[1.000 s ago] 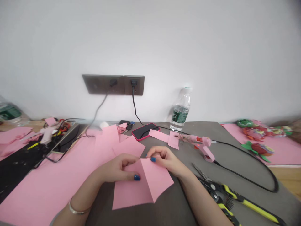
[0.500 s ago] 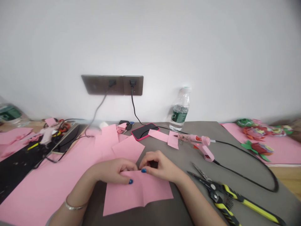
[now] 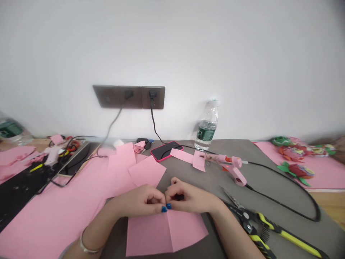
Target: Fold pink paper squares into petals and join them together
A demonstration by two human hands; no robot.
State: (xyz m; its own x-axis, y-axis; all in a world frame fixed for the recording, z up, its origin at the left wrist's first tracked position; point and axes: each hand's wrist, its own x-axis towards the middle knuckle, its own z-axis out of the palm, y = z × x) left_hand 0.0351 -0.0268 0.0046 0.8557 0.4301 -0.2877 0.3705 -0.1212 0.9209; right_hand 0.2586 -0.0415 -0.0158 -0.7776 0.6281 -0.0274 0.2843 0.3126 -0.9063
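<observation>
A creased pink paper sheet (image 3: pixel 164 232) lies flat on the grey table (image 3: pixel 269 172) in front of me. My left hand (image 3: pixel 141 201) and my right hand (image 3: pixel 188 198) meet at the sheet's far edge, right over the centre crease. Both are closed, thumbs with blue nails side by side, pinching that edge. A silver bangle (image 3: pixel 86 246) sits on my left wrist.
A pink glue gun (image 3: pixel 229 163) with a black cable, a water bottle (image 3: pixel 207 126) and a phone in a pink case (image 3: pixel 165 150) lie beyond my hands. Yellow-handled cutters (image 3: pixel 258 225) rest at right. Pink sheets (image 3: pixel 54 205) cover the left; paper flowers (image 3: pixel 295 169) sit far right.
The sheet stood up tented along its crease, then was laid flat. My hands came together at the middle of its far edge and moved slightly nearer to me.
</observation>
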